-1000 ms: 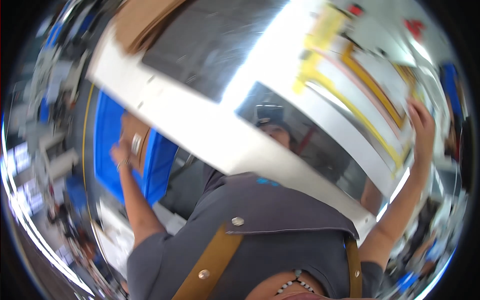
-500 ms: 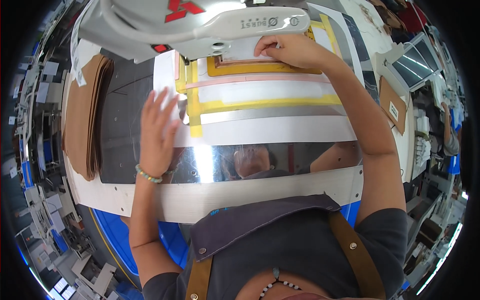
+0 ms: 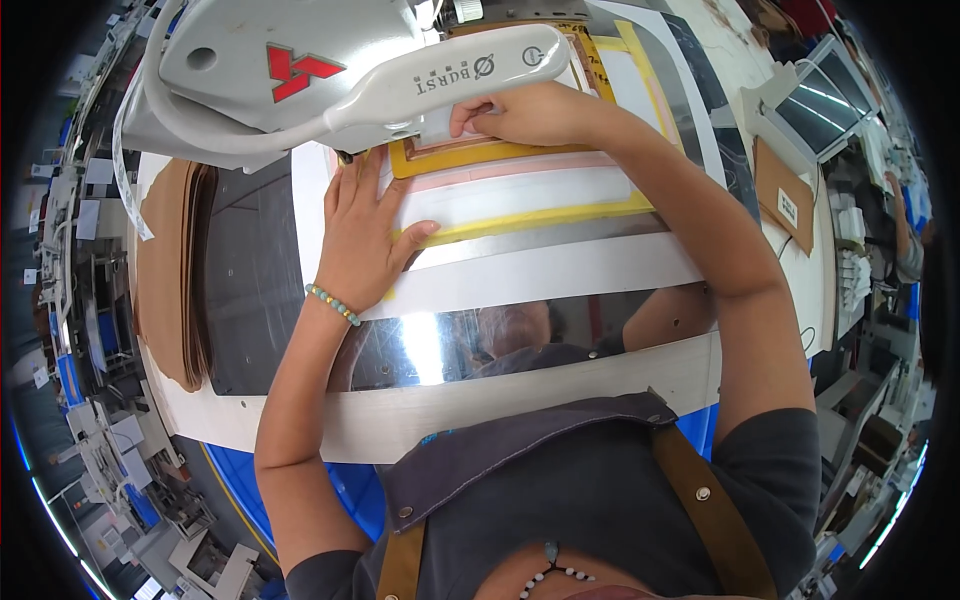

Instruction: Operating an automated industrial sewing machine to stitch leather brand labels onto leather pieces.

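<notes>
My left hand [image 3: 362, 235] lies spread on the left part of a white sheet edged with yellow tape [image 3: 540, 217]. Its fingertips reach the left corner of a yellow frame [image 3: 425, 162], just below the sewing machine head [image 3: 225, 85]. My right hand [image 3: 535, 112] rests over the inside of that frame with its fingers curled in and thumb pressed near the index finger. What those fingers hold, if anything, is too small to make out. A white rounded arm [image 3: 450, 80] of the machine hangs just above the right hand.
Brown folded pieces [image 3: 175, 275] are stacked at the table's left side. A shiny metal plate [image 3: 470, 335] runs along the near edge. To the far right stand a screen [image 3: 825, 105] and a brown board with a white label [image 3: 782, 200].
My left hand has come down from its raised place at the left onto the sheet beside the yellow frame. My right hand stays over the frame, and the whole view has shifted slightly.
</notes>
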Motion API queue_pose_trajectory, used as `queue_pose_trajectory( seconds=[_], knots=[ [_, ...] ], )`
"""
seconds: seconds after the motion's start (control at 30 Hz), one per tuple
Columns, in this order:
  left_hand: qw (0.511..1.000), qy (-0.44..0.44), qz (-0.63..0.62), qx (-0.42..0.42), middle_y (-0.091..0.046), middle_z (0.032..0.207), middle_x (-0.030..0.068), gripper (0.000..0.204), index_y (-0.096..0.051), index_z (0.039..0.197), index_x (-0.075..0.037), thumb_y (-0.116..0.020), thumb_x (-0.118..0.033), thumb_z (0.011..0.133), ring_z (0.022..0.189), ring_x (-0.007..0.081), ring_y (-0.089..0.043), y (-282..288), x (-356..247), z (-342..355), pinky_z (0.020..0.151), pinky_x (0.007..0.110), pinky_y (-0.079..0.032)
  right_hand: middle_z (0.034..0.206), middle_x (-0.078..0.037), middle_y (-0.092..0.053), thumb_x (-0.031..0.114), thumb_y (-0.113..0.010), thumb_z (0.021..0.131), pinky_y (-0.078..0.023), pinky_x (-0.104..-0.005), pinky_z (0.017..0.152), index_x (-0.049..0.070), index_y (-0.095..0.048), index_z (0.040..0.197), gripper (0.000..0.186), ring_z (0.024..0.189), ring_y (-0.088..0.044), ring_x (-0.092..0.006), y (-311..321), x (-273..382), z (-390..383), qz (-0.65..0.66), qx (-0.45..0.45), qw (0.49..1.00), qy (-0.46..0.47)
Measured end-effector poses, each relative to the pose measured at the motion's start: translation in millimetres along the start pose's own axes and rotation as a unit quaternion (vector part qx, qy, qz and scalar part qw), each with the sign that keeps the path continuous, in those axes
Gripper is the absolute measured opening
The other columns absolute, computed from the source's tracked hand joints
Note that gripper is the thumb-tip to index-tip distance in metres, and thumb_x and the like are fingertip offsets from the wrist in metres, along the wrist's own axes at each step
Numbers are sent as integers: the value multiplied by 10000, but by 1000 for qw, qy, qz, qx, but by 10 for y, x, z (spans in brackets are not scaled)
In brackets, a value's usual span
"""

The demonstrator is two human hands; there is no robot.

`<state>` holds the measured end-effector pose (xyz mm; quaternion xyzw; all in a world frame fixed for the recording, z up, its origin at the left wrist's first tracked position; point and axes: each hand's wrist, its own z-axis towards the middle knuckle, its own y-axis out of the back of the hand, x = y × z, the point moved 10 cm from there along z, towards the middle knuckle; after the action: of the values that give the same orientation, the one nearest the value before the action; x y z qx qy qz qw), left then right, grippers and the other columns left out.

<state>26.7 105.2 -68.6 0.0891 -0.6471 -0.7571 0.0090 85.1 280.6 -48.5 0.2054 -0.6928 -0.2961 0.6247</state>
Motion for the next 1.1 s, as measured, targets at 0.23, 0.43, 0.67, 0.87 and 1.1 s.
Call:
queue_pose_trajectory(
  seconds=[0.23,0.43,0.67,0.87,1.1],
  knots=[
    [999,2,4,-38,-404,1635,280,727,-622,1448,-6,-527,-599,1038,1547,448,-306,56,-1,0,1275,538,-199,985,-93,-767,172,-662,948,-546,-342,857,53,-794,1040,200,928,-704,-201,98,60,-14,-11,-34,998,61],
    [999,11,10,-35,-366,1672,263,638,-605,1449,-4,-534,-499,1052,1560,465,-293,76,-10,-6,1267,544,-239,1090,-124,-801,205,-779,888,-574,-363,843,46,-811,1047,226,951,-753,-267,781,-366,-227,-82,-18,992,-96],
    [997,14,35,-63,-453,1617,214,567,-700,1329,-38,-626,-498,1006,1493,429,-387,145,-53,-12,1239,529,-275,816,-73,-738,96,-722,874,-532,-320,725,37,-777,903,86,774,-666,-168,696,-382,-618,-196,27,976,-90],
    [997,19,56,-49,-423,1649,202,568,-665,1383,-54,-581,-492,1031,1522,431,-357,122,-38,-24,1246,533,-266,796,-86,-730,48,-690,848,-533,-341,708,27,-762,877,80,753,-672,-188,649,-386,-590,-205,45,973,-94],
    [997,28,62,-47,-386,1681,198,567,-624,1432,-53,-529,-472,1063,1552,429,-320,79,1,-37,1258,526,-248,887,-101,-680,-3,-628,858,-528,-373,751,5,-741,898,120,832,-659,-238,507,-411,-479,-289,132,939,-134]
  ],
)
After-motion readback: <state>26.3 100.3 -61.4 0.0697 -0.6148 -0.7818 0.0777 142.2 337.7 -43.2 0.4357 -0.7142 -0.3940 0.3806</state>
